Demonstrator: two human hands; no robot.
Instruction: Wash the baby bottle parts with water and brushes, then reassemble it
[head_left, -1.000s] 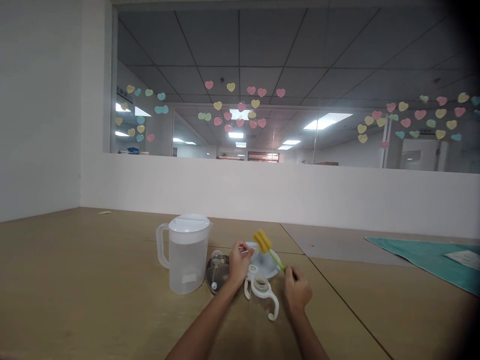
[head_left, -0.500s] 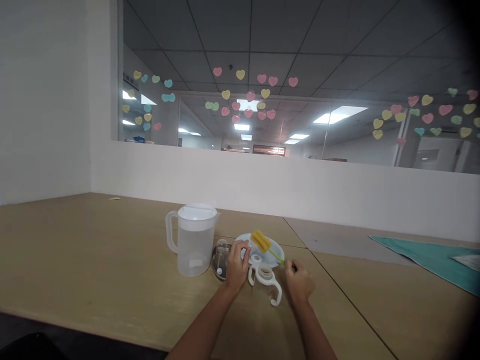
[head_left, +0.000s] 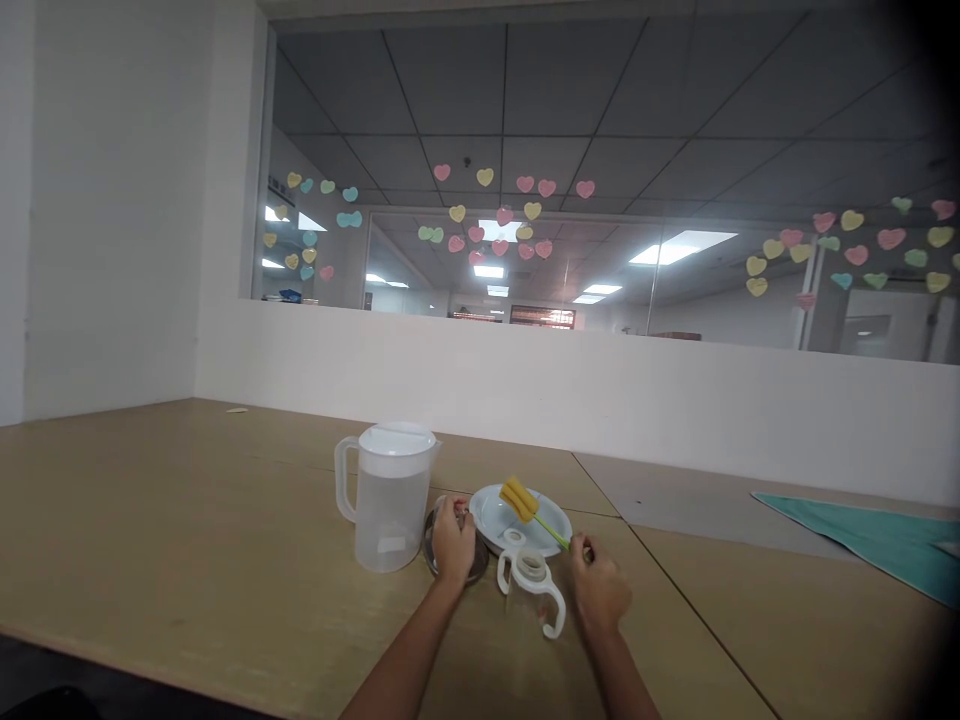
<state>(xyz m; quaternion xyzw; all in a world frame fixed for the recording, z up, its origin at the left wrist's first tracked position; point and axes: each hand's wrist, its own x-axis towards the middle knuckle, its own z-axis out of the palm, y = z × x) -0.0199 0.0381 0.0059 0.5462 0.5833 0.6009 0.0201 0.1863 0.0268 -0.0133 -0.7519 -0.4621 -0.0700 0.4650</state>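
My right hand [head_left: 601,585] is closed round the green handle of a sponge brush [head_left: 519,498]. The brush's yellow head is over a pale blue bowl [head_left: 486,512]. My left hand [head_left: 454,545] is over a dark round tray [head_left: 479,566], its fingers curled; what they hold, if anything, is hidden. Between my hands stands a clear baby bottle with a white two-handled collar [head_left: 553,598], its mouth uncovered. A small white ring [head_left: 514,538] lies by the bowl's near rim.
A lidded translucent jug [head_left: 390,515] with water in it stands just left of the tray. At the far right a teal cloth [head_left: 847,535] lies on the table [head_left: 225,540]. Behind the table is a white wall [head_left: 375,370] with a window above.
My left hand has moved left, from beside the bowl to over the dark tray. My right hand keeps the brush over the bowl. The whole view has shifted slightly downward.
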